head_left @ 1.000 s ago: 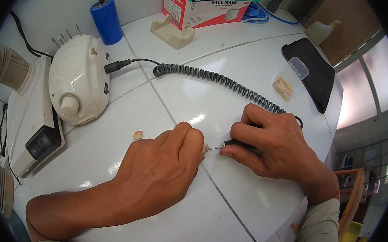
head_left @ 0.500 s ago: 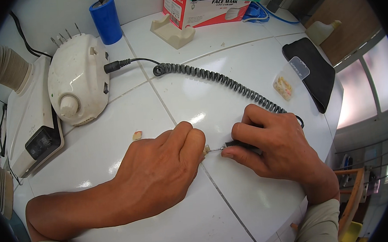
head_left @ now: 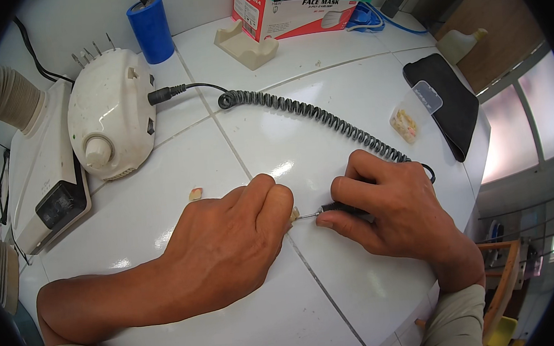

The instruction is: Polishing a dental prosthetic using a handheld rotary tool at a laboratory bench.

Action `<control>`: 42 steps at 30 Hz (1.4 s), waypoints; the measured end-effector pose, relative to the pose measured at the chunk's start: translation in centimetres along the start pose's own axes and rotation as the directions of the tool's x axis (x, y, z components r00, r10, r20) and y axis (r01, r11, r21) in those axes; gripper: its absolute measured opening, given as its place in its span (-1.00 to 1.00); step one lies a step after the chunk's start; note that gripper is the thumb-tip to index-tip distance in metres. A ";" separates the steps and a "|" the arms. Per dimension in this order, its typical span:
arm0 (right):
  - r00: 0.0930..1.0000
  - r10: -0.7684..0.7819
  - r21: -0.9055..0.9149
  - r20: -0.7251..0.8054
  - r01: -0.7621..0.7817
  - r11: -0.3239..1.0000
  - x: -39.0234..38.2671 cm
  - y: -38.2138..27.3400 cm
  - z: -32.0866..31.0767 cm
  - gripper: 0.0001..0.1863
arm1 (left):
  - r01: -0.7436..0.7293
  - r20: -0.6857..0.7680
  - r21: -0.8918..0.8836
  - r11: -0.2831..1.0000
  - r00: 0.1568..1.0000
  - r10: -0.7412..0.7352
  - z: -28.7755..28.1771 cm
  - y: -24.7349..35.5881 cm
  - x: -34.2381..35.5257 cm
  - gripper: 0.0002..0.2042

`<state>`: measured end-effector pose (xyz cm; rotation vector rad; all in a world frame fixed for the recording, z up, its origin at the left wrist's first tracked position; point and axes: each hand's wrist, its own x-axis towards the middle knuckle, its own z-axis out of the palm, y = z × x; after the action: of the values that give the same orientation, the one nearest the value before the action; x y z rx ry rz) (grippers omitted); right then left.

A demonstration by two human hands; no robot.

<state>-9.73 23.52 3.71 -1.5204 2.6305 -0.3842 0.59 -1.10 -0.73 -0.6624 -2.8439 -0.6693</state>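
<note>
My left hand [head_left: 233, 240] is closed, pinching a small yellowish piece [head_left: 294, 214], largely hidden by its fingers. My right hand [head_left: 389, 213] grips a black rotary handpiece [head_left: 338, 206]; its thin metal bit reaches into or against that piece, I cannot tell which. A coiled black cord [head_left: 305, 112] runs from the white control unit [head_left: 110, 104], with several bits standing on its top, toward the handpiece. A small pink-and-yellow piece [head_left: 195, 193] lies on the white tiled worktop [head_left: 237, 150], just beyond my left hand.
A white machine with a hose [head_left: 36, 177] stands at left. Behind are a blue cylinder [head_left: 150, 29], beige stand [head_left: 244, 50] and mask boxes [head_left: 291, 14]. At right lie a clear container of pieces [head_left: 403, 125] and a black pouch [head_left: 453, 125], near the worktop's edge.
Both hands keep their grips and hold almost the same position, with only a very slight shift since a second ago.
</note>
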 end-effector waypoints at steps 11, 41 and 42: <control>0.996 0.037 0.008 -0.081 -0.037 0.999 0.1 -0.2 0.7 -0.66 | -0.009 -0.024 0.013 1.000 1.000 0.009 0.0 0.0 -0.1 -0.71; 0.995 0.011 -0.036 -0.098 -0.015 0.999 -0.1 -0.7 1.0 -0.65 | -0.008 -0.081 0.039 0.999 0.997 0.012 0.6 0.1 0.1 -0.73; 0.995 0.009 -0.039 -0.102 -0.013 0.999 -0.1 -0.7 1.0 -0.65 | -0.005 -0.082 0.037 0.999 0.997 0.008 0.6 0.1 0.1 -0.73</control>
<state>-8.90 23.05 2.89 -1.5366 2.7389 -0.4221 0.57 -0.73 -1.17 -0.6236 -2.7704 -0.6260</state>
